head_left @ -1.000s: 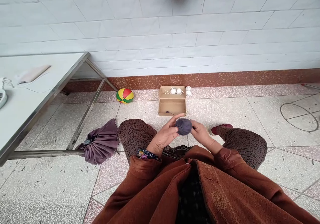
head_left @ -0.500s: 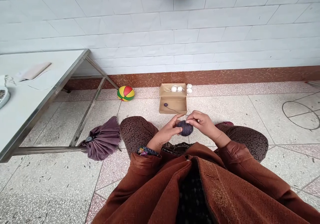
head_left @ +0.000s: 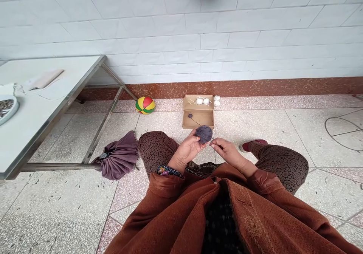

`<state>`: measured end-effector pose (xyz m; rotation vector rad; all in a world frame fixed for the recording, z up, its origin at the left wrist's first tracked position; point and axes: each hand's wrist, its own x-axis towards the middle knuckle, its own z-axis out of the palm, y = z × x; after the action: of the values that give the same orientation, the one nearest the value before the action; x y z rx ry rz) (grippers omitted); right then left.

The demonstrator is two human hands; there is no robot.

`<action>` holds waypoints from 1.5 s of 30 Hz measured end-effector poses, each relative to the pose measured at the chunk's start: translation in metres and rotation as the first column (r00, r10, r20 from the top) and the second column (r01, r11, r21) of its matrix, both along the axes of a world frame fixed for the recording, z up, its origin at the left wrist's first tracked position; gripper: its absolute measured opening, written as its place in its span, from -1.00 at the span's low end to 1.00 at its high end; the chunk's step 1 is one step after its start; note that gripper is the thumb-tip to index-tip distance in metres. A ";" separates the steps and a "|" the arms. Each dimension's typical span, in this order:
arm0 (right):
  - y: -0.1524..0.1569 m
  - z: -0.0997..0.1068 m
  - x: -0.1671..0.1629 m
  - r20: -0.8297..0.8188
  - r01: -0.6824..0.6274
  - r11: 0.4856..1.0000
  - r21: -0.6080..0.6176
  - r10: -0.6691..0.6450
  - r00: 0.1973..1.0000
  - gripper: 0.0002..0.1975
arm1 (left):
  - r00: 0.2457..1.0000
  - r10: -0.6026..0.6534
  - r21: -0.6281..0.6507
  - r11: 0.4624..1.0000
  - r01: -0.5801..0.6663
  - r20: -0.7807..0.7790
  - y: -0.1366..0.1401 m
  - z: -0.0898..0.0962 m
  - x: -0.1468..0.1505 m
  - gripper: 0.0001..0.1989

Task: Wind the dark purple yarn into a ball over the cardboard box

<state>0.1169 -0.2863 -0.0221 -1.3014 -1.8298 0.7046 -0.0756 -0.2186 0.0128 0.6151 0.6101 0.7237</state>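
Note:
A dark purple-grey ball of yarn [head_left: 203, 134] rests in my left hand [head_left: 187, 148], whose fingers curl round its underside. Just right of and below the ball, my right hand [head_left: 227, 151] is closed in a pinch on the yarn strand. Beyond my hands an open cardboard box [head_left: 197, 125] stands on the floor. Inside its near half lies a small dark ball of yarn [head_left: 190, 115], from which a strand runs toward my hands. White balls of yarn [head_left: 203, 100] lie in the far half.
More white balls [head_left: 217, 101] stand beside the box. A striped toy ball [head_left: 145, 105] sits by the wall. At left are a table [head_left: 79, 67] and a folded purple umbrella [head_left: 120, 157] against its frame. A wire ring [head_left: 347, 133] lies on the floor at right.
The larger yarn ball has moved up and a little left, turning in my left hand. My right hand has dropped from its top to below its right side.

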 end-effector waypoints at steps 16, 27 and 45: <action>0.013 0.028 0.012 -0.210 0.176 0.984 -0.008 -0.173 0.962 -0.71 | 0.933 -0.325 0.287 0.889 0.357 -0.156 -0.015 0.004 -0.002 -0.21; -0.005 -0.005 0.003 0.085 -0.008 0.999 0.031 0.006 0.996 -0.74 | 0.995 -0.078 0.138 0.987 0.086 -0.065 -0.005 -0.008 -0.001 -0.45; 0.007 0.002 0.015 -0.152 0.192 0.980 -0.055 -0.198 0.968 -0.71 | 0.954 -0.299 0.280 0.914 0.294 -0.026 -0.017 0.001 0.000 -0.30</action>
<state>0.1314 -0.2796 -0.0202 -1.3889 -1.5454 0.7181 -0.0755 -0.2352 0.0136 0.9427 0.3863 0.5305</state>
